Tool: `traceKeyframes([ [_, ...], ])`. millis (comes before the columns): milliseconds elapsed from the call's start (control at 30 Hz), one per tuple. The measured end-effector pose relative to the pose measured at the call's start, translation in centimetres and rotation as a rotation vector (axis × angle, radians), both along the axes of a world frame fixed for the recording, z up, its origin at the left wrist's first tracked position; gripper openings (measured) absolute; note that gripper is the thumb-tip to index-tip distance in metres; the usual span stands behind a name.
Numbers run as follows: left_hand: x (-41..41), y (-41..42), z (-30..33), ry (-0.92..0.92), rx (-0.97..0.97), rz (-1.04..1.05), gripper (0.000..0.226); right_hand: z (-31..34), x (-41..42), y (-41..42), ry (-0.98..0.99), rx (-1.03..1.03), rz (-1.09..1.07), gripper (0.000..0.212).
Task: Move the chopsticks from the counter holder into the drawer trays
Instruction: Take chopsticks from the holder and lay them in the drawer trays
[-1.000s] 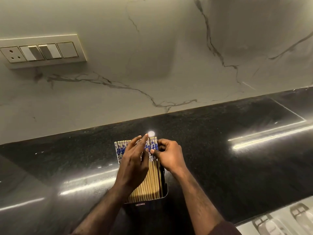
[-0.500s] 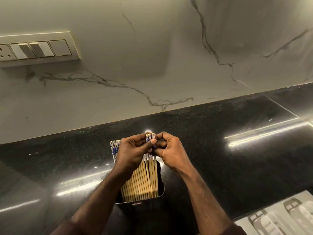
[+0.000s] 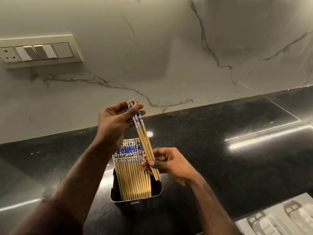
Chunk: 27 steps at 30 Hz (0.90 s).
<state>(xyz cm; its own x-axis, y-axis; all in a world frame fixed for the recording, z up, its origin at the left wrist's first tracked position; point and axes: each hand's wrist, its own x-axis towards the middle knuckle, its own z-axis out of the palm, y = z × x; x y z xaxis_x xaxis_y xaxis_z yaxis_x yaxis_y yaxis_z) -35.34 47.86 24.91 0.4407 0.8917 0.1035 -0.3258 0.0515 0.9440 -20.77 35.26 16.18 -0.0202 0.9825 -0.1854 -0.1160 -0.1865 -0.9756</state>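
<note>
Chopsticks (image 3: 144, 138), three, in both hands

Your chopsticks (image 3: 133, 173) are pale yellow wood with white tops patterned in blue. Their holder (image 3: 135, 203) is black. The desk (image 3: 220, 150) you work at is glossy black, finely speckled. The wall (image 3: 152, 48) before you is off-white marble with grey veins, and its switch plate (image 3: 40, 51) is cream.
</note>
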Motion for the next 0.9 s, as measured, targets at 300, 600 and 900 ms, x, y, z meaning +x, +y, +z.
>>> traceKeyframes([
  [300, 0.4, -2.2, -1.4, 0.089, -0.147, -0.157, 0.032, 1.7, -0.3, -1.2, 0.023, 0.013, -0.027, 0.028],
  [600, -0.1, -6.3, 0.1, 0.005, -0.178, -0.191, 0.028, 2.8, -1.9, -7.1, 0.079, -0.033, 0.015, 0.029],
  [900, -0.5, -14.0, 1.5, 0.03, -0.129, -0.336, 0.029, 3.7, -3.1, -16.0, 0.046, -0.09, -0.115, 0.025],
])
